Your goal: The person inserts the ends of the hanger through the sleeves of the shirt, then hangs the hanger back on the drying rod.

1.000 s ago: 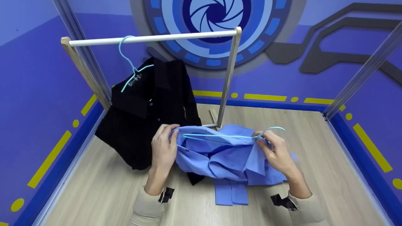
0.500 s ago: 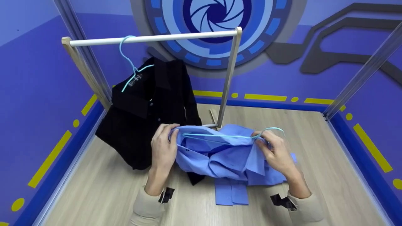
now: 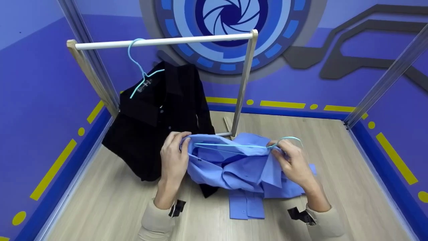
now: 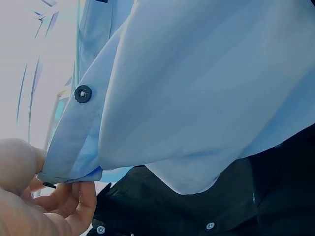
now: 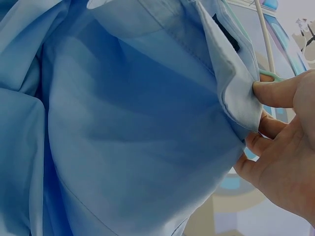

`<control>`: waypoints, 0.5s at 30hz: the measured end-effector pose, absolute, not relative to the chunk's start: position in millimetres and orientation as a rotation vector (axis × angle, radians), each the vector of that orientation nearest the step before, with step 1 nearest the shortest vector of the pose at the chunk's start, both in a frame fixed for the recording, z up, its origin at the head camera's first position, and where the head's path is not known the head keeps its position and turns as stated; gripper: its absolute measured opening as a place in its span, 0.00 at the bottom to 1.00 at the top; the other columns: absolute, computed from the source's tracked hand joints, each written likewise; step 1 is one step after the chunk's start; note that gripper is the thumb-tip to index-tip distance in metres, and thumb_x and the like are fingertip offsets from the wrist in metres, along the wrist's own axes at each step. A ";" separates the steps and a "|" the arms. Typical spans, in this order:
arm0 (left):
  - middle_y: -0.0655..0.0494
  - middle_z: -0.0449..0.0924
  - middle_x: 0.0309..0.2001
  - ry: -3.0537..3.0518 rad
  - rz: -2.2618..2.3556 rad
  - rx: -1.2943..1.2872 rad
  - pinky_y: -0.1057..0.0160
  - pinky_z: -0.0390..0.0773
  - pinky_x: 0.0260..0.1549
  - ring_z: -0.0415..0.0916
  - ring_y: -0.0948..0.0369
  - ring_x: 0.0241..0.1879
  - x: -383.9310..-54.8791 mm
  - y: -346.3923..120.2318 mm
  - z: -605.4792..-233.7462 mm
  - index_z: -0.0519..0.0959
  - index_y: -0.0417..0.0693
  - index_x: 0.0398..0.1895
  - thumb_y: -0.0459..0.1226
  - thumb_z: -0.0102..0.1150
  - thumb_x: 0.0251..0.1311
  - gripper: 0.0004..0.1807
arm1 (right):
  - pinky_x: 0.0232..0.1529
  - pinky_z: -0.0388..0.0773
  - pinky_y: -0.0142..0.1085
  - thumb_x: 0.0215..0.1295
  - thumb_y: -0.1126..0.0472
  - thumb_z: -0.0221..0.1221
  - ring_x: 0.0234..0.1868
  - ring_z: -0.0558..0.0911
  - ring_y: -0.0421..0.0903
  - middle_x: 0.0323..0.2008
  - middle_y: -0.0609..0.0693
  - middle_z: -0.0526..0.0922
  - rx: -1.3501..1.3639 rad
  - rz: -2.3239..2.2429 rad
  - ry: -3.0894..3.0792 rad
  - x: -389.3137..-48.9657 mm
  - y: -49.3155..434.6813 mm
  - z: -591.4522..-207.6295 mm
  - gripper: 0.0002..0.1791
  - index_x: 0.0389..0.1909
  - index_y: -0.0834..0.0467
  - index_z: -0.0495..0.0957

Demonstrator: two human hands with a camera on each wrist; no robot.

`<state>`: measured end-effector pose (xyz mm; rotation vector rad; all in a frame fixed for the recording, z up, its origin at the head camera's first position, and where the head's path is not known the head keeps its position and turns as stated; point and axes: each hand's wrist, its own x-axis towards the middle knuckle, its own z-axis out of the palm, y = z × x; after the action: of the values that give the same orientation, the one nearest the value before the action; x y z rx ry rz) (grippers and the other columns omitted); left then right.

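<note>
A light blue button-up shirt (image 3: 247,170) is bunched between the two hands above the tabletop, with a cuff-like flap hanging at its front. The left hand (image 3: 174,155) pinches the shirt's edge at its left end; in the left wrist view a dark button (image 4: 82,94) shows above those fingers. At the other end, the right hand (image 3: 293,162) pinches the shirt's collar area together with a pale turquoise hanger (image 3: 234,145). The hanger's body lies across the shirt's opening, and its hook stands out past the right fingers. Cloth hides part of the hanger.
A rack with a white bar (image 3: 200,39) and wooden posts stands at the back left. From it hangs a black shirt (image 3: 177,103) on another turquoise hanger (image 3: 135,63), its lower part reaching behind the left hand. Blue panels enclose the wooden tabletop (image 3: 351,174).
</note>
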<state>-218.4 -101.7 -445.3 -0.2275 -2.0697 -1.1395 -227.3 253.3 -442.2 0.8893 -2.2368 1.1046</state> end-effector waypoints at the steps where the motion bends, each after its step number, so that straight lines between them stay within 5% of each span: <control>1: 0.53 0.82 0.41 -2.071 -1.136 -0.227 0.52 0.77 0.44 0.80 0.54 0.43 -218.5 -101.6 -445.3 0.87 0.40 0.44 0.28 0.64 0.67 0.06 | 0.43 0.71 0.30 0.64 0.82 0.60 0.44 0.80 0.49 0.45 0.51 0.86 0.899 1.104 -2.232 -227.9 253.8 -442.6 0.17 0.42 0.58 0.84; 15: 0.52 0.82 0.41 -2.062 -1.092 -0.246 0.52 0.77 0.44 0.80 0.53 0.44 -215.6 -100.4 -440.6 0.87 0.40 0.44 0.28 0.65 0.66 0.06 | 0.46 0.73 0.32 0.65 0.80 0.60 0.46 0.82 0.48 0.45 0.50 0.86 0.921 1.041 -2.243 -227.8 251.9 -441.8 0.17 0.47 0.59 0.84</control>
<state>-215.6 -100.4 -440.6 -0.2456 -2.0620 -1.0919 -227.8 251.9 -441.8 0.9214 -2.2430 1.0413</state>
